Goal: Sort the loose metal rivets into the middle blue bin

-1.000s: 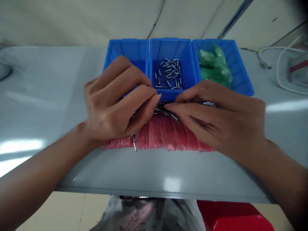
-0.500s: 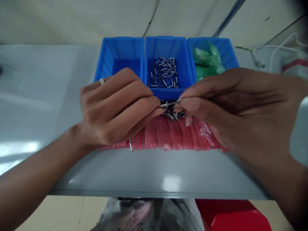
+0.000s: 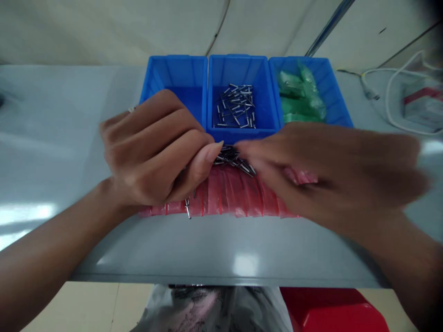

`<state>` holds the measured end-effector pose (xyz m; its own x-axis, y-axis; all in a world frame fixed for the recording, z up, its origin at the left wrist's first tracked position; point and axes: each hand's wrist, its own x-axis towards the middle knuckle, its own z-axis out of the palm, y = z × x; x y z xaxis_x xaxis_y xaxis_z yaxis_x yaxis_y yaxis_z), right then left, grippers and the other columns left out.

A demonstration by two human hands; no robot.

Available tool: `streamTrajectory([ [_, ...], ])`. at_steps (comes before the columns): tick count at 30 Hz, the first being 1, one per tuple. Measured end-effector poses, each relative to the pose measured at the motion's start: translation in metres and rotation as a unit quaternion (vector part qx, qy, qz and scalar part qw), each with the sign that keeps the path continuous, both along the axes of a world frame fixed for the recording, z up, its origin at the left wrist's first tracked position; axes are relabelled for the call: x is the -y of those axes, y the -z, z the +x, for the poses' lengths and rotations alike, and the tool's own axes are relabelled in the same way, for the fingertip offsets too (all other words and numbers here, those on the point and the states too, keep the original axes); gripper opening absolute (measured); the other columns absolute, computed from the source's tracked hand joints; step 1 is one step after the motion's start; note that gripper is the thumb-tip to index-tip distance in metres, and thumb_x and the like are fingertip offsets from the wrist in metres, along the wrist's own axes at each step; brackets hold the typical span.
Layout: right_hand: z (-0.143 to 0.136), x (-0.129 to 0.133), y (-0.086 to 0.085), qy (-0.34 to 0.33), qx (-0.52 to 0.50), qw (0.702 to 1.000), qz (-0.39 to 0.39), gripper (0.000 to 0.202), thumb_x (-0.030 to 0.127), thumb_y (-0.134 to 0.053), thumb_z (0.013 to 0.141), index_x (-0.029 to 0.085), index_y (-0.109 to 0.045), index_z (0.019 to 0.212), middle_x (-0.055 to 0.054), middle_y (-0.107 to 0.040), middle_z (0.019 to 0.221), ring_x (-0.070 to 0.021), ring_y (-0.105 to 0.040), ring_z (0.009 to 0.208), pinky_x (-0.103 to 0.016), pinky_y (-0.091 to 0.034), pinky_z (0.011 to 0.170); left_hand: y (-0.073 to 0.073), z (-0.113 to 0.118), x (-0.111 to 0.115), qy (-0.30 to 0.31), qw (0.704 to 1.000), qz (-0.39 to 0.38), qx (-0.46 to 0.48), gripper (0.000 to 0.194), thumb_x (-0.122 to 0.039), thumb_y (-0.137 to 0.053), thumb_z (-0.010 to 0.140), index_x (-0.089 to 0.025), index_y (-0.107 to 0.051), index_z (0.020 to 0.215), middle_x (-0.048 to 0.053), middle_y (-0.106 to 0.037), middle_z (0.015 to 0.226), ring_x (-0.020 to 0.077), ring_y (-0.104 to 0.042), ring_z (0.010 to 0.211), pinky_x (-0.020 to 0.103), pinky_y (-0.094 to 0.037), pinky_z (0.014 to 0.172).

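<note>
My left hand point(image 3: 161, 152) is closed above the red plastic bags, its thumb pressed to the curled fingers; whatever is inside is hidden. To the right, my right hand point(image 3: 332, 175) is smeared by motion, its fingertips close to a pile of blind rivets point(image 3: 233, 159). That pile lies on the row of red plastic bags point(image 3: 238, 191), just in front of the blue bins. A single blind rivet point(image 3: 188, 208) rests at the bags' front edge, below my left hand.
Behind the hands stand three blue bins: the left bin point(image 3: 178, 74), the middle bin point(image 3: 238, 69) with loose rivets point(image 3: 237, 103), and the right bin point(image 3: 332, 92) with green plastic bags point(image 3: 301, 94). A white cable point(image 3: 389, 103) lies at right. A red stool point(image 3: 339, 313) stands below the table edge.
The blind rivet pinched between both hands no longer shows. My hands have parted: the left moved slightly left, and the right turned palm-down and lowered toward the rivet pile.
</note>
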<state>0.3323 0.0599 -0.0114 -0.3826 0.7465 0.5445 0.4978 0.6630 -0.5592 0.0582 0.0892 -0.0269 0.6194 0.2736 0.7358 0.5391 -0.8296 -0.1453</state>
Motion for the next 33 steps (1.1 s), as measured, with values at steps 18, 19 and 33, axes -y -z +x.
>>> streamTrajectory([
  [18, -0.002, 0.0, 0.0, 0.007, 0.059, 0.995, 0.077, 0.021, 0.013, -0.077, 0.103, 0.029, -0.084, 0.115, 0.004, -0.087, 0.11, -0.0152, -0.082, 0.096, -0.032, -0.069, 0.085, -0.003, 0.0, -0.001, 0.006, 1.0, 0.005, -0.013, 0.02, -0.025, -0.071, 0.104, -0.019, -0.072, 0.123, 0.005, -0.078, 0.1, 0.0288, -0.081, 0.087, 0.044, -0.062, 0.064],
  [19, -0.003, 0.0, -0.002, 0.012, 0.01, 0.999, 0.042, 0.02, 0.014, -0.08, 0.101, 0.03, -0.084, 0.113, 0.005, -0.087, 0.109, -0.0148, -0.082, 0.094, -0.032, -0.071, 0.087, -0.004, 0.001, 0.0, 0.007, 1.0, 0.001, -0.026, 0.028, -0.028, -0.075, 0.104, -0.018, -0.07, 0.129, 0.005, -0.079, 0.104, 0.0288, -0.083, 0.09, 0.043, -0.064, 0.067],
  [33, -0.012, 0.009, -0.009, 0.112, -0.146, 0.977, -0.107, 0.01, 0.029, -0.089, 0.095, 0.039, -0.087, 0.096, 0.001, -0.086, 0.09, -0.0249, -0.079, 0.071, -0.046, -0.074, 0.062, -0.002, 0.001, 0.0, 0.006, 1.0, -0.007, -0.002, 0.016, -0.028, -0.074, 0.107, -0.02, -0.068, 0.12, 0.002, -0.077, 0.104, 0.0262, -0.084, 0.093, 0.041, -0.068, 0.073],
])
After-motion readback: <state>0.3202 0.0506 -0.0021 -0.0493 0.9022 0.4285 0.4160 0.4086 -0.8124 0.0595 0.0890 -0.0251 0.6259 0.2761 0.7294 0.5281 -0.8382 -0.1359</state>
